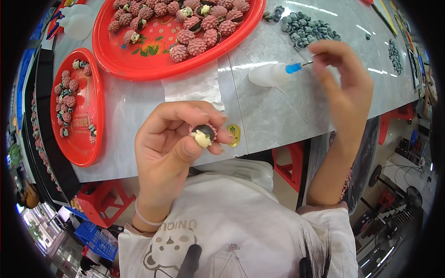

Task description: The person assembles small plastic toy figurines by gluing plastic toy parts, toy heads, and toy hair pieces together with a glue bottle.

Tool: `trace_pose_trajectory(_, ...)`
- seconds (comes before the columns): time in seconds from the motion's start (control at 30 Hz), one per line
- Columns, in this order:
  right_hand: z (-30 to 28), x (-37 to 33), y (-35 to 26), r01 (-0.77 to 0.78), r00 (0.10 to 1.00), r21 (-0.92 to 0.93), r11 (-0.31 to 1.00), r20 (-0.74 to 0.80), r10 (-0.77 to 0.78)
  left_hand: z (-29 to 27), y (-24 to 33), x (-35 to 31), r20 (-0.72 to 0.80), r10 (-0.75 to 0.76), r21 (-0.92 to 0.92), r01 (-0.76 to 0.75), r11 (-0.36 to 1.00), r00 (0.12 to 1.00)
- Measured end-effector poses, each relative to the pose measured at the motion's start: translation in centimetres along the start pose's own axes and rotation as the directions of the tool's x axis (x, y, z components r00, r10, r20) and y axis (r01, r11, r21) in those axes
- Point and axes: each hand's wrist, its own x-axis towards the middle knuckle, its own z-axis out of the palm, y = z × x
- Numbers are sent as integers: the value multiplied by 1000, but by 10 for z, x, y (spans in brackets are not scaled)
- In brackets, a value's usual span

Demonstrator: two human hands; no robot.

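Near side, centre-left: left hand (167, 139) pinches 1 pink-and-cream piece (203, 135). Farther right, right hand (342, 76) curls beside needle (306, 63) of white bottle (267, 75); grip unclear.

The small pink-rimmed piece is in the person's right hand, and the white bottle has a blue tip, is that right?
Wrong side: the head view shows the person's left hand holding the small pink-rimmed piece. The white bottle does have a blue tip.
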Motion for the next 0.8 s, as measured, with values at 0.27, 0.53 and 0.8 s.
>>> trace_pose_trajectory(0.27, 7, 12, 13, 16, 998, -341, 940, -49, -35, 3, 0, 1, 40, -17, -41, 19, 999, 999)
trace_pose_trajectory(0.53, -9, -20, -16, -164, 983, 408, 898, -7, 183, 1, 4, -4, 51, -87, -66, 91, 994, 995)
trace_pose_trajectory(0.8, 11, -42, -49, -202, 976, 619, 759, 193, 103, 1, -1, -9, 118, -81, -103, 93, 990, 990)
